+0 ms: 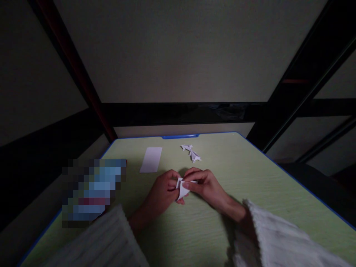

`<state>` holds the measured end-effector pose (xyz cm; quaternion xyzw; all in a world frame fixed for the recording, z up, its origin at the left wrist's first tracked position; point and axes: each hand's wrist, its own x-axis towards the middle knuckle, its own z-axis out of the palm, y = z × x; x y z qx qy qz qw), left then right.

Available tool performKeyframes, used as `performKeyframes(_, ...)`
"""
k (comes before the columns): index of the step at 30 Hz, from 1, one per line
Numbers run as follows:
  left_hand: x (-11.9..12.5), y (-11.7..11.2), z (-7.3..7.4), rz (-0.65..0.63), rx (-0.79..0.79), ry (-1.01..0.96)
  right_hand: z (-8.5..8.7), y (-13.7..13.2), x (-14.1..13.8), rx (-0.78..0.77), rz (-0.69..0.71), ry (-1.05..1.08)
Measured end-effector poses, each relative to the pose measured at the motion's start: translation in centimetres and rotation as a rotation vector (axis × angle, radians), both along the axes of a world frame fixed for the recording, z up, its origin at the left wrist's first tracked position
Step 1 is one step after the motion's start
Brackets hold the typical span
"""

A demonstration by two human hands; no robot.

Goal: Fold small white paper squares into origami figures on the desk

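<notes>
Between my two hands is a small piece of folded white paper, held above the middle of the table. My left hand grips its left side, with some fingertips showing beneath it. From the right, my right hand pinches the paper's upper part, thumb on top. The fingers partly cover the folds. Beyond my hands lie folded white paper figures, close together; I cannot tell whether they are joined. A flat white sheet of paper rests to their left.
The light green table has a blue rim and a blue handle-like piece at its far edge. A blurred-out colourful item lies at the left. Behind the table stands a pale panelled wall with dark strips.
</notes>
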<state>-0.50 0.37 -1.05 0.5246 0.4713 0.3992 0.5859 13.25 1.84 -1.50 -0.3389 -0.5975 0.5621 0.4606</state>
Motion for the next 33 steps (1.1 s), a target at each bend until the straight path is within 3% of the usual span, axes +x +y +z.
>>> performKeyframes(7, 0.26, -0.18, 0.05, 0.043, 0.053, -0.089, 0.48, -0.33, -0.37, -0.233, -0.084, 0.135)
performKeyframes(14, 0.06, -0.14, -0.01, 0.103, 0.102, -0.069, 0.31, -0.09, -0.2, -0.162, -0.244, 0.12)
performKeyframes(19, -0.27, 0.06, -0.63, 0.144, 0.132, 0.043, 0.21, -0.26, -0.42, -0.149, -0.264, 0.102)
performKeyframes(33, 0.12, -0.11, -0.49, 0.112, 0.21, 0.039, 0.2, -0.49, -0.74, -0.184, -0.294, 0.11)
